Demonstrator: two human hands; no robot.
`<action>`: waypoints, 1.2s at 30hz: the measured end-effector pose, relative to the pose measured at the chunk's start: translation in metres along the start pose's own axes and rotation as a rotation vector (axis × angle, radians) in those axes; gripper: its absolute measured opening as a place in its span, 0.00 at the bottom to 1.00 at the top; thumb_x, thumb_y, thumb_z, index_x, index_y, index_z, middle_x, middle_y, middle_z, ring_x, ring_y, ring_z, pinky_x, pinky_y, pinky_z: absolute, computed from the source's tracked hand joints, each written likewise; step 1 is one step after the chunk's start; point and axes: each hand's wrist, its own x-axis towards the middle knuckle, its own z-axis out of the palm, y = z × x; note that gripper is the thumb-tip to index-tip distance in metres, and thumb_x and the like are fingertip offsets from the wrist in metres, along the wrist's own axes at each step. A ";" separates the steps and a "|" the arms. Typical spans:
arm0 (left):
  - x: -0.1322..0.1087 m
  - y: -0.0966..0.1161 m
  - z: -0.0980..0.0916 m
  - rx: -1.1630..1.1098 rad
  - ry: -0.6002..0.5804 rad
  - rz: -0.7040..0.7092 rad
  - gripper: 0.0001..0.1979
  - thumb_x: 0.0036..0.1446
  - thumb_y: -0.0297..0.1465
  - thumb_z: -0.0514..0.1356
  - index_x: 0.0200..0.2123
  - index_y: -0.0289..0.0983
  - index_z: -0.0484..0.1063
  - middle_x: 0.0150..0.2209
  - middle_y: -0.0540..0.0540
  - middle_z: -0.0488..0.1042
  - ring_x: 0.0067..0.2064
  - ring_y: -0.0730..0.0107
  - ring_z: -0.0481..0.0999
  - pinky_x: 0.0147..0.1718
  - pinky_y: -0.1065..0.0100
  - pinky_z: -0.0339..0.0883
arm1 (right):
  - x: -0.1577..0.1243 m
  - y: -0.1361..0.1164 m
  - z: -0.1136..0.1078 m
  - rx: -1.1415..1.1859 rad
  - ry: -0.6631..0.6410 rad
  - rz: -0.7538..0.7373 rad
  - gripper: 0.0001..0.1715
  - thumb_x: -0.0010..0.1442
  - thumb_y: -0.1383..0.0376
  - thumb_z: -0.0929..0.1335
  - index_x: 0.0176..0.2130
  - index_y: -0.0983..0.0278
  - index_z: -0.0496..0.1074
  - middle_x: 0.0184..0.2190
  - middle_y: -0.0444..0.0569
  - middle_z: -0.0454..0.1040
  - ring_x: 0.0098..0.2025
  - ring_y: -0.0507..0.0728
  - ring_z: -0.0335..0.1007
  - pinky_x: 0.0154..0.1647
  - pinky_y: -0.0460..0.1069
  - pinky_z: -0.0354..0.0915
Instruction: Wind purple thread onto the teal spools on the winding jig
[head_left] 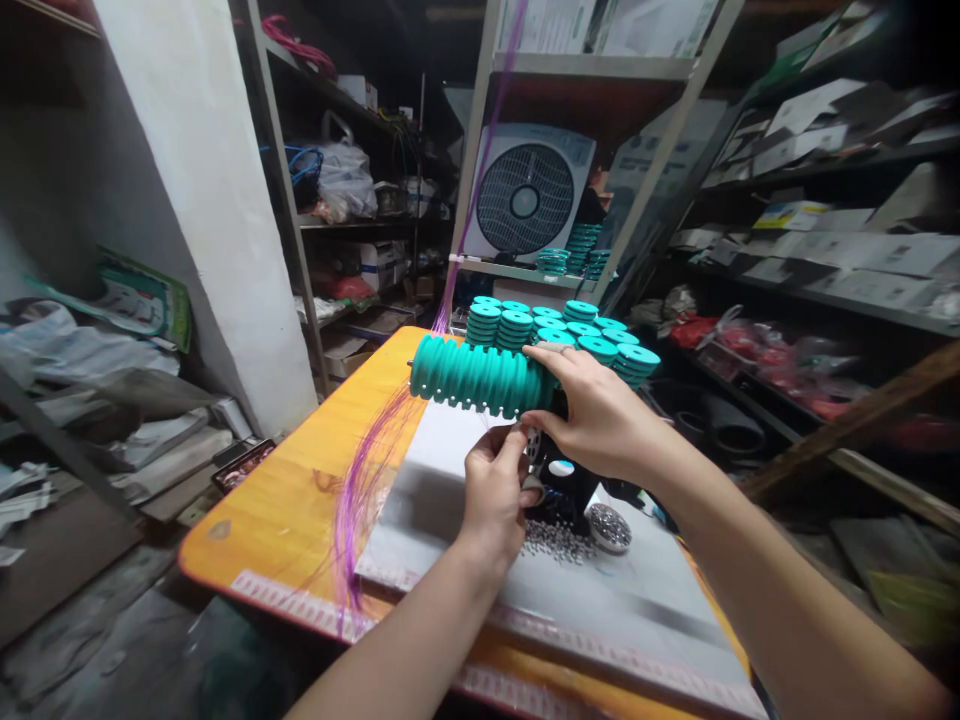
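A row of teal spools [472, 375] sits side by side on a horizontal rod above the table, with small pale beads along its lower edge. My right hand [600, 405] grips the spool at the right end, fingers over the top and thumb below. Just under that end, my left hand [495, 485] is closed, its thumb and index finger pinched near my right thumb. What it pinches is too small to make out. A dark stand [559, 495] is partly hidden behind both hands. Small silvery beads [559, 543] lie loose below, beside a round dish of beads [610, 528].
Stacks of teal spools [577, 325] stand behind the row. Purple strands [349, 520] hang over the left side of the yellow table [262, 520], which bears a grey board [637, 610]. A box fan [525, 195] stands on a rack behind. Loaded shelves [832, 255] line the right.
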 end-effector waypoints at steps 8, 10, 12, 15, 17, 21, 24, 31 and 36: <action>-0.026 0.009 -0.027 0.254 -0.090 0.140 0.19 0.60 0.45 0.54 0.41 0.36 0.72 0.33 0.48 0.66 0.28 0.77 0.66 0.28 0.71 0.68 | -0.027 -0.017 -0.003 0.121 0.149 -0.038 0.32 0.60 0.64 0.67 0.61 0.63 0.59 0.60 0.58 0.63 0.63 0.64 0.55 0.59 0.64 0.59; -0.039 0.014 -0.035 0.390 -0.076 0.205 0.18 0.62 0.43 0.53 0.42 0.36 0.73 0.40 0.44 0.68 0.39 0.71 0.70 0.42 0.67 0.67 | -0.042 -0.031 -0.006 0.178 0.248 -0.016 0.22 0.61 0.64 0.66 0.55 0.59 0.66 0.55 0.54 0.69 0.59 0.62 0.60 0.57 0.63 0.61; -0.052 0.020 -0.039 0.487 -0.084 0.276 0.16 0.63 0.41 0.52 0.41 0.37 0.74 0.43 0.44 0.68 0.46 0.68 0.69 0.50 0.66 0.62 | -0.056 -0.046 -0.009 0.304 0.240 0.024 0.13 0.62 0.65 0.66 0.48 0.57 0.72 0.48 0.51 0.73 0.53 0.60 0.64 0.53 0.61 0.63; -0.070 0.028 -0.036 0.523 -0.164 0.263 0.15 0.64 0.40 0.50 0.42 0.38 0.73 0.43 0.45 0.68 0.46 0.68 0.68 0.49 0.67 0.60 | -0.068 -0.065 -0.013 0.558 0.127 0.100 0.11 0.61 0.63 0.68 0.45 0.55 0.74 0.46 0.48 0.75 0.51 0.58 0.67 0.51 0.58 0.64; -0.078 0.030 -0.032 0.515 -0.215 0.226 0.15 0.65 0.40 0.49 0.41 0.39 0.73 0.43 0.45 0.68 0.45 0.68 0.67 0.47 0.67 0.61 | -0.071 -0.072 -0.015 0.681 0.113 0.145 0.11 0.60 0.62 0.69 0.45 0.54 0.75 0.46 0.47 0.76 0.50 0.58 0.68 0.55 0.59 0.60; -0.087 0.029 -0.028 0.525 -0.287 0.222 0.14 0.65 0.39 0.51 0.38 0.37 0.73 0.39 0.46 0.67 0.43 0.70 0.67 0.46 0.69 0.61 | -0.070 -0.074 -0.018 0.792 0.157 0.163 0.04 0.60 0.63 0.69 0.35 0.56 0.77 0.39 0.45 0.78 0.44 0.56 0.72 0.56 0.59 0.58; -0.088 0.029 -0.031 0.401 -0.340 0.087 0.14 0.64 0.40 0.51 0.39 0.37 0.70 0.28 0.52 0.61 0.30 0.76 0.66 0.34 0.70 0.64 | -0.070 -0.073 -0.024 0.682 0.157 0.115 0.04 0.60 0.65 0.69 0.34 0.57 0.76 0.38 0.44 0.77 0.42 0.55 0.70 0.48 0.55 0.62; -0.085 0.039 -0.041 0.507 -0.245 -0.064 0.15 0.58 0.45 0.57 0.34 0.38 0.65 0.18 0.59 0.53 0.14 0.84 0.53 0.13 0.77 0.46 | -0.072 -0.077 -0.039 -0.002 0.100 -0.176 0.07 0.60 0.70 0.67 0.34 0.60 0.75 0.38 0.45 0.75 0.44 0.58 0.63 0.43 0.54 0.59; -0.083 0.042 -0.048 0.754 -0.243 0.121 0.14 0.61 0.42 0.54 0.31 0.37 0.64 0.23 0.56 0.56 0.18 0.83 0.55 0.17 0.75 0.52 | -0.072 -0.085 -0.037 -0.381 0.013 -0.315 0.05 0.55 0.72 0.69 0.30 0.63 0.74 0.36 0.47 0.74 0.46 0.60 0.64 0.44 0.55 0.58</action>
